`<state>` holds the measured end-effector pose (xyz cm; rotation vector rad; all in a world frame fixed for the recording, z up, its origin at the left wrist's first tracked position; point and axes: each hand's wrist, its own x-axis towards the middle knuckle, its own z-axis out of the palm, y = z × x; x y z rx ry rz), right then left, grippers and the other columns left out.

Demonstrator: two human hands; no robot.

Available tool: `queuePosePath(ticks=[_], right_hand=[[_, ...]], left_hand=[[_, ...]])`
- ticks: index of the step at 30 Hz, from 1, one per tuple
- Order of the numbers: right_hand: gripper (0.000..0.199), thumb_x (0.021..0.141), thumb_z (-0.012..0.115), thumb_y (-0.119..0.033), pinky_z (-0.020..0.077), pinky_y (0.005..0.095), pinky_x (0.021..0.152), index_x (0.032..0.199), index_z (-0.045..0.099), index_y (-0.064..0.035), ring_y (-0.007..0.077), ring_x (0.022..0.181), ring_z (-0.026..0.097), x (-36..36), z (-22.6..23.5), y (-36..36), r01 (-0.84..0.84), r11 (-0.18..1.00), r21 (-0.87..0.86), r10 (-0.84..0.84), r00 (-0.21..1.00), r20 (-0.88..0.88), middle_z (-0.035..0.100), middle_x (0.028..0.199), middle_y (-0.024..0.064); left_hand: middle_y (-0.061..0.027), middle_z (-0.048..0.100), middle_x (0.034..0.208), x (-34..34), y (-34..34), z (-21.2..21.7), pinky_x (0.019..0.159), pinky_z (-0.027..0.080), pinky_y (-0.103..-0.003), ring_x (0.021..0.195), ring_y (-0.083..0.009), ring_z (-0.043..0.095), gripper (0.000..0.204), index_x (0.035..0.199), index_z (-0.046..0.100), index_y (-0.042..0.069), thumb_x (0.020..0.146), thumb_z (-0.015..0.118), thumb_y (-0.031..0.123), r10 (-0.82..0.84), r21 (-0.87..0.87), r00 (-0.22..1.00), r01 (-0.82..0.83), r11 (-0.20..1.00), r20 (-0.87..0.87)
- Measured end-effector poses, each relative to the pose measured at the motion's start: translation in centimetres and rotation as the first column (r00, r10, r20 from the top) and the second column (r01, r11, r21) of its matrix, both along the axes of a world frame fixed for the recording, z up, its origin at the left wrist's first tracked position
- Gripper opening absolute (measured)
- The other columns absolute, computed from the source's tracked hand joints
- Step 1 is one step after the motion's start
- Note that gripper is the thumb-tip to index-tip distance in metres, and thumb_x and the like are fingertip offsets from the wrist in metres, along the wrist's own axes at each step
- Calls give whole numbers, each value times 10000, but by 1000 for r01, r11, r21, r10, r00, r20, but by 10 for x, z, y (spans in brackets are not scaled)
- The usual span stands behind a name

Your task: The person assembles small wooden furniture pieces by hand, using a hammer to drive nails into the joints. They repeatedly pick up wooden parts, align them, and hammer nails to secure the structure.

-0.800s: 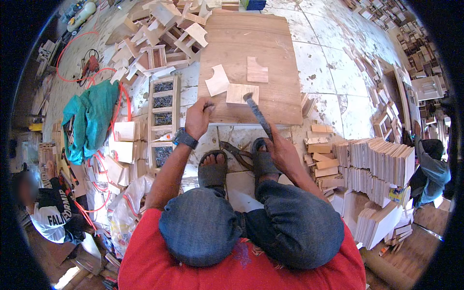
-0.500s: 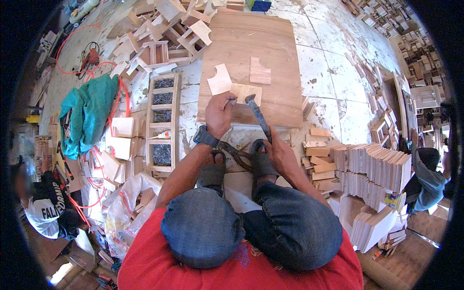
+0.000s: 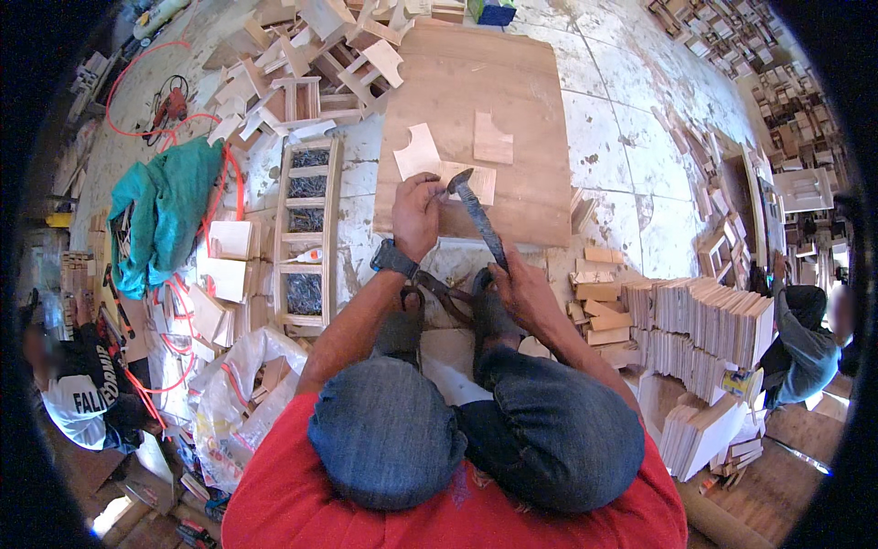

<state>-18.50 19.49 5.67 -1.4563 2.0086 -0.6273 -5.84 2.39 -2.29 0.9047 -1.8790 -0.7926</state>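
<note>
Nearest me are two knees in faded blue denim (image 3: pixel 384 435), framed by a soft red shirt (image 3: pixel 302 494). Beyond them, dark sandals (image 3: pixel 399 331) stand on the pale floor, with dark metal pincers (image 3: pixel 450 300) lying between them, handles splayed.

I see the right hand (image 3: pixel 523 288) clamped around a hammer (image 3: pixel 480 218), whose rough, dark handle slants up and leftward to a blunt, dark head. That head hangs over the near part of a squared wooden block (image 3: pixel 479 179), close to the left fingertips; I can't tell whether it touches the wood. The left hand (image 3: pixel 417 215), a black watch (image 3: pixel 395 260) at its wrist, is at the block's left side with fingers curled in, and I can't tell whether they pinch anything.

The block rests near the close edge of a smooth brown plywood sheet (image 3: pixel 526 91). Just past it lie two flat, pale pieces, a tilted notched panel (image 3: pixel 418 154) and a straighter notched panel (image 3: pixel 493 137), each with a curved bite cut out.

Left of the sheet I make out a ladder-shaped wooden tray (image 3: pixel 335 206), its compartments filled with dark, spiky bits of metal. Farther off, angular wooden assemblies (image 3: pixel 297 96) are heaped in a jumble.
</note>
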Motion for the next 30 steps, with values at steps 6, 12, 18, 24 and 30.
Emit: queuePosePath(ticks=[6,12,18,24,30], right_hand=[[584,923,540,-182,487,495,614,1418,246,-83,451,710,627,-5,15,12,85,921,-381,-103,994,-27,641,857,255],[539,929,527,-180,472,535,642,1407,292,-97,466,733,619,-2,-14,1,19,999,-37,-19,1000,3,617,797,278],[509,925,534,-165,464,516,617,1386,328,-98,463,721,610,0,-22,8,42,960,-277,-65,995,-73,605,768,272],[507,914,542,-145,456,527,597,1374,332,-101,480,730,597,-2,-25,1,17,994,-109,-24,997,-67,598,785,285],[480,928,528,-186,452,531,577,1361,339,-99,471,684,588,-3,-24,7,10,991,-134,-23,995,-97,595,753,266]], left_hand=[[-147,604,1212,16,-2,8,979,445,-333,1154,-246,565,501,1317,497,86,831,566,-17,-162,347,973,212,914,-167],[-136,663,1111,18,-7,16,936,482,-328,1064,-218,625,596,1406,405,110,846,567,-9,-151,379,981,186,907,-121],[-138,669,1106,18,-8,16,917,495,-325,1045,-223,639,632,1426,378,130,835,545,-22,-144,379,985,172,910,-100],[-155,662,1115,19,-7,20,911,502,-338,1045,-246,644,630,1439,350,136,848,522,4,-143,314,988,152,937,-52],[-158,660,1118,19,-10,12,900,507,-338,1043,-251,644,638,1447,328,127,852,527,12,-159,305,984,174,936,-76]])
